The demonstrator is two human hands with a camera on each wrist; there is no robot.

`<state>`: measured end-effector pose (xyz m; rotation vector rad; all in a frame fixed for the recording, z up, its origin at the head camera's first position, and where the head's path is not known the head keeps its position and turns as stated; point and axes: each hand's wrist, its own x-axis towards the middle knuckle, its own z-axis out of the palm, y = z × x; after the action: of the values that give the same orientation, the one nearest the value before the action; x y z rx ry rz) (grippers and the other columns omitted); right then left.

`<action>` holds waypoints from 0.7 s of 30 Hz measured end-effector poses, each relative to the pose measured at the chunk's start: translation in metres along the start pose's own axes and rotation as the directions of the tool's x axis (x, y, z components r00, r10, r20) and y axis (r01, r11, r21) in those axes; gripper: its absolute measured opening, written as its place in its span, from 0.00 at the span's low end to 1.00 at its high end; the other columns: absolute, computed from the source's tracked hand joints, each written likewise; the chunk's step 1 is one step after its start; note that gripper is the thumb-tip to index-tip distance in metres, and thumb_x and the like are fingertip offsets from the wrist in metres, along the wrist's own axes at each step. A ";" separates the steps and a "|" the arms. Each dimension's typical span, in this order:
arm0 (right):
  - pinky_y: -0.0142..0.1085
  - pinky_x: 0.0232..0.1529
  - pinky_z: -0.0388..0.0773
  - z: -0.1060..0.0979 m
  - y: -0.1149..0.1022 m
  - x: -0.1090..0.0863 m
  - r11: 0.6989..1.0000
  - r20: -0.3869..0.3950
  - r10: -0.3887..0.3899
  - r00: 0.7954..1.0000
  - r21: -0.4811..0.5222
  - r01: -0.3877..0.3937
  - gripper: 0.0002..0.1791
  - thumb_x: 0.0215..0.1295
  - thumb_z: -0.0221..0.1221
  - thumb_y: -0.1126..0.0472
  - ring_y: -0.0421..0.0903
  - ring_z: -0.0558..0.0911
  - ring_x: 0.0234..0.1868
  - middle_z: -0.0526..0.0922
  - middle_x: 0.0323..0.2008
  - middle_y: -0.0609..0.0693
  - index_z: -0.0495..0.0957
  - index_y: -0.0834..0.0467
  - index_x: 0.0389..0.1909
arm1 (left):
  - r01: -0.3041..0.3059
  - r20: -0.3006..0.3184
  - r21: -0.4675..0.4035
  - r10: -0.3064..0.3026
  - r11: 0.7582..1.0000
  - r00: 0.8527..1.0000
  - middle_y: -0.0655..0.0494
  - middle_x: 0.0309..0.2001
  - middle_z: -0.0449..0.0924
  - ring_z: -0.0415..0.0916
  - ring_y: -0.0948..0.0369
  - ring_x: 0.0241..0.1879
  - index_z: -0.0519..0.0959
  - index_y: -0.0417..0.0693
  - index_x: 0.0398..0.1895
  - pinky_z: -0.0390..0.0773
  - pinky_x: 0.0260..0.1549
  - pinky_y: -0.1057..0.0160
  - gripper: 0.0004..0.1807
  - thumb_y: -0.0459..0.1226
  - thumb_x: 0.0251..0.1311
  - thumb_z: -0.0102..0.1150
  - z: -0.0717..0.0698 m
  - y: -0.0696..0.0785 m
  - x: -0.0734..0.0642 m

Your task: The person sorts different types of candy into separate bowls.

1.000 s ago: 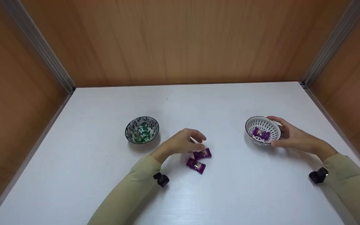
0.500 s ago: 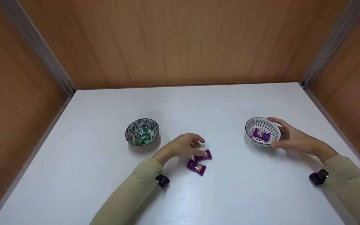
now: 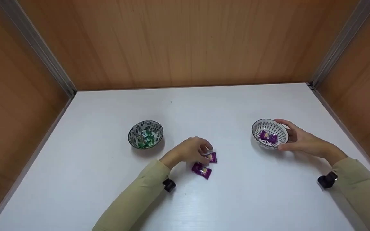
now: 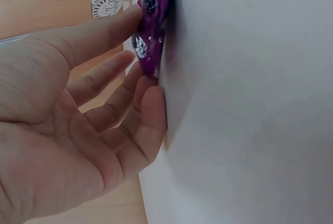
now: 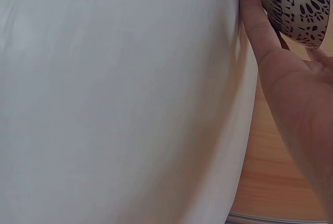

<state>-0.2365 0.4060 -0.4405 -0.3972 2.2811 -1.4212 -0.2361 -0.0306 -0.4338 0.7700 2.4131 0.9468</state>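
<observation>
Two purple-wrapped candies lie close together on the white table. My left hand (image 3: 191, 150) has its thumb and curled fingers around the farther candy (image 3: 212, 157). In the left wrist view the thumb tip is right at the purple wrapper, with the other fingers at its opposite end. The nearer candy (image 3: 201, 170) lies just below the thumb. On the right, my right hand (image 3: 303, 140) holds a white bowl with a dark pattern (image 3: 279, 128) by its side, thumb in front and fingers behind. Purple candies (image 3: 268, 137) are inside that bowl.
A dark-patterned bowl (image 3: 134, 131) with several green-wrapped candies (image 3: 147, 138) stands to the left of my left hand. Wooden panels (image 3: 185, 41) enclose the white table (image 3: 252, 199) at the back and both sides.
My left hand has come down and slightly right onto the farther purple candy, its thumb and fingers closing in around it. My right hand and both bowls have stayed in place.
</observation>
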 end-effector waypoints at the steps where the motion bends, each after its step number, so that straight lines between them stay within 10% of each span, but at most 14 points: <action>1: 0.34 0.56 0.75 0.000 0.000 0.000 1.000 -0.001 0.001 1.000 -0.003 -0.001 0.53 0.64 0.67 0.64 0.55 0.69 0.68 0.61 0.71 0.64 0.43 0.44 0.81 | 0.002 -0.001 0.018 -0.002 1.000 1.000 0.55 0.46 0.84 0.79 0.59 0.48 0.83 0.44 0.55 0.76 0.53 0.59 0.24 0.34 0.53 0.77 0.001 0.000 0.000; 21: 0.36 0.56 0.77 -0.001 -0.001 0.001 1.000 0.000 -0.002 1.000 0.006 0.002 0.53 0.64 0.68 0.64 0.61 0.66 0.69 0.60 0.72 0.65 0.43 0.45 0.81 | 0.036 0.026 0.037 -0.037 0.999 0.999 0.56 0.43 0.84 0.78 0.61 0.43 0.84 0.46 0.51 0.76 0.53 0.59 0.20 0.34 0.54 0.77 0.004 -0.002 0.006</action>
<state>-0.2375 0.4058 -0.4391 -0.3980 2.2766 -1.4288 -0.2388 -0.0266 -0.4390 0.7445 2.4192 0.8752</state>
